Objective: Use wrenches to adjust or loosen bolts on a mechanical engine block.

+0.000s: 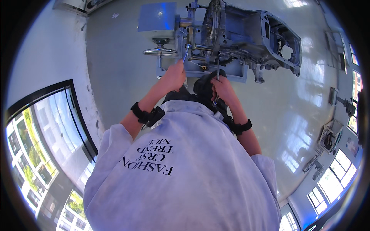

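Closest to us, the white shirt [185, 161] fills the lower middle, with dark printing across it, and a black strap wraps each wrist. Up past the straps we go: the left hand [175, 77] has its fingers curled round a slim metal tool [186, 54] that points up toward the stand, while the right hand [223, 90] closes round a long metal wrench [218, 66], its lower end poking out below the fist. Both upper ends meet the machinery in view (whether either is seated on a fastener, I cannot tell). Just beyond the hands runs the grey stand [243, 73], a small brass-coloured ring [204, 67] lying low on it, and above, slightly right, there's the big open-ended metal housing [246, 32]. Over to the left sit a shiny handwheel [153, 52] and, farther up, a blue-grey box [157, 17]. Out beyond, pale glossy floor [115, 50] spreads toward bright windows [337, 173] far right.
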A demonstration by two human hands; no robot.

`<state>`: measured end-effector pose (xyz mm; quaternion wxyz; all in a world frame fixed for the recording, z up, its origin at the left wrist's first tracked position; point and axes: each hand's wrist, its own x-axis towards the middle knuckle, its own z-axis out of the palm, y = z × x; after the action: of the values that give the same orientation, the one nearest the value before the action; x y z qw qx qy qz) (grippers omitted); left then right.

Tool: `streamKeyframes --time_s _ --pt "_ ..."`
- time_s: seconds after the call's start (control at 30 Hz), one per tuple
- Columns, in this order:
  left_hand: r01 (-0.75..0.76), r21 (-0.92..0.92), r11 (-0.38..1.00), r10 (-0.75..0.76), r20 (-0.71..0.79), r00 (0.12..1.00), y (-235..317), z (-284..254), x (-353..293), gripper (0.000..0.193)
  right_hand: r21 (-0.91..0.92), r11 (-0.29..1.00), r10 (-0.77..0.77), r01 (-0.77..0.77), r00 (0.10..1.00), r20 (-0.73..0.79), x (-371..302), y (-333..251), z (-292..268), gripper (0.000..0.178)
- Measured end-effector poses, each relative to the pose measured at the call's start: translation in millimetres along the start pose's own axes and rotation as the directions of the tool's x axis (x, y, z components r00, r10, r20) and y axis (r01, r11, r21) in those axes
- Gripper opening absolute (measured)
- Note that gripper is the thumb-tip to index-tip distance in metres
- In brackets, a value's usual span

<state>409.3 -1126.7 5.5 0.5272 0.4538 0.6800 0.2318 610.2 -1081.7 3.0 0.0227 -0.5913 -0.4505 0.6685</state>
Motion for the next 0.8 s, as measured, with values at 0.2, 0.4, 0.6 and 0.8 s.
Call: streamKeyframes --time_s 0.2,0.4,0.6,0.8 --pt "0.076 0.053 0.996 -0.078 0.052 0.996 8 -7 2 0.041 0.023 1.0 0.01 -0.01 1.0 0.003 0 0 -1 0.013" --pt "0.139 0.037 0.99 -0.143 0.157 0.977 18 -18 5 0.042 0.036 0.999 0.008 -0.008 1.0 0.013 1 -1 2 0.014" --pt "0.237 -0.077 0.968 -0.211 0.255 0.944 21 -29 16 0.046 0.072 0.997 -0.017 0.019 1.0 -0.018 5 5 1 0.017" --pt "0.222 0.054 0.974 -0.228 0.209 0.951 30 -12 10 0.035 0.025 1.0 0.001 -0.001 1.0 -0.013 4 6 2 0.012"
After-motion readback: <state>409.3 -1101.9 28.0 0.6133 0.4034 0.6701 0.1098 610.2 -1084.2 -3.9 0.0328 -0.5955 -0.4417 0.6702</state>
